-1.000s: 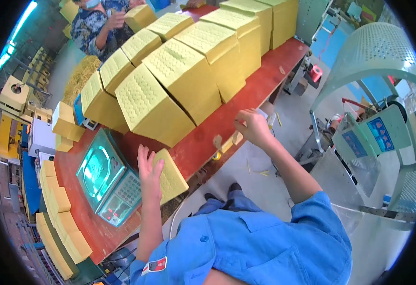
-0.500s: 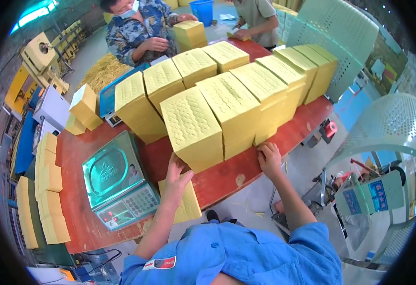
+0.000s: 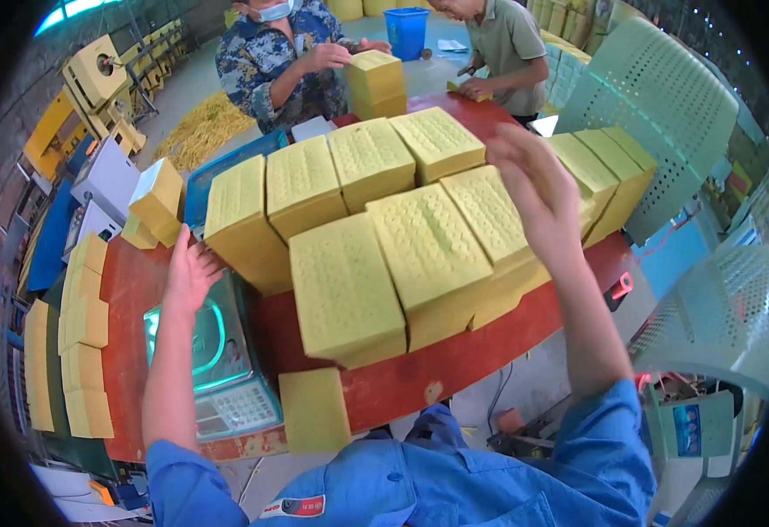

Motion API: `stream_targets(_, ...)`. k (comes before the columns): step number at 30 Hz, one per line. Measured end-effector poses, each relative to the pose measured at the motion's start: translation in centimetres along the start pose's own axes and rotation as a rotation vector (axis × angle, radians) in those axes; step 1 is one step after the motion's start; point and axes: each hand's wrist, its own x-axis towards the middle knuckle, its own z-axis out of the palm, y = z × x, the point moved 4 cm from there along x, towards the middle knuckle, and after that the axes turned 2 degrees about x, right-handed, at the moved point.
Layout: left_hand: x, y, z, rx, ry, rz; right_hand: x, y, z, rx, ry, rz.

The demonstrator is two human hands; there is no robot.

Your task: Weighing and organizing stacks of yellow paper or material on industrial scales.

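Observation:
Two rows of tall yellow paper stacks with wavy, embossed tops cover much of the red table (image 3: 384, 386). My left hand (image 3: 189, 270) is open, fingers stretched up, beside the leftmost stack (image 3: 237, 195) of the far row. Its forearm crosses over the digital scale (image 3: 242, 406) with a shiny metal plate. Raised over the near row, my right hand (image 3: 538, 198) is open too, its fingers extended and slightly blurred, holding nothing. It hides part of the stacks behind it. Closest to me stands the near row's front stack (image 3: 348, 290). A flat yellow sheet (image 3: 316, 411) lies at the table's near edge.
Across the table one person steadies a small yellow stack (image 3: 376, 81); another handles a small yellow piece (image 3: 471, 91). A blue tray (image 3: 198, 189) sits at the far left. More yellow blocks (image 3: 86, 325) line the left edge. Perforated chairs (image 3: 657, 97) stand to the right.
Both hands have left the bottom of the near row. My left hand moved left and away from me, my right hand up and over the stacks. The view has shifted.

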Motion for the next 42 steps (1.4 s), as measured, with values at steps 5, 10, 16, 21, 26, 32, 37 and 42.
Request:
stream_targets(5, 2.2, 0.7, 3.7, 0.011, -0.134, -0.018, 11.6, 13.1, -1.3, -0.204, -0.367, 0.303)
stream_targets(10, 2.7, 1.0, 3.8, -0.004, -0.057, -0.114, 13.7, 22.1, -1.3, -0.271, -0.750, 0.803)
stream_targets(16, 2.5, 1.3, 3.4, -0.078, -0.058, -0.176, 11.7, 24.6, 2.8, 0.088, -1.061, 1.214)
stream_targets(21, 2.8, 1.0, 4.8, -0.087, -0.177, -0.201, 11.5, 25.2, 4.5, 0.146, -1.170, 1.213)
stream_targets(26, 2.9, 0.1, 6.4, -0.064, -0.043, -0.218, 11.8, 25.9, 4.8, 0.236, -1.128, 1.256)
stream_targets(32, 3.8, -0.5, 11.1, 0.038, -0.123, -0.178, 14.0, 28.8, 1.8, 0.496, -1.032, 1.360)
stream_targets(37, 6.4, 0.0, 16.8, 0.035, -0.183, -0.169, 16.7, 32.2, -2.5, 0.214, -0.923, 1.347)
stream_targets(42, 10.0, 0.7, 23.0, 0.040, -0.255, -0.161, 17.5, 35.0, -8.0, 0.114, -0.893, 1.360)
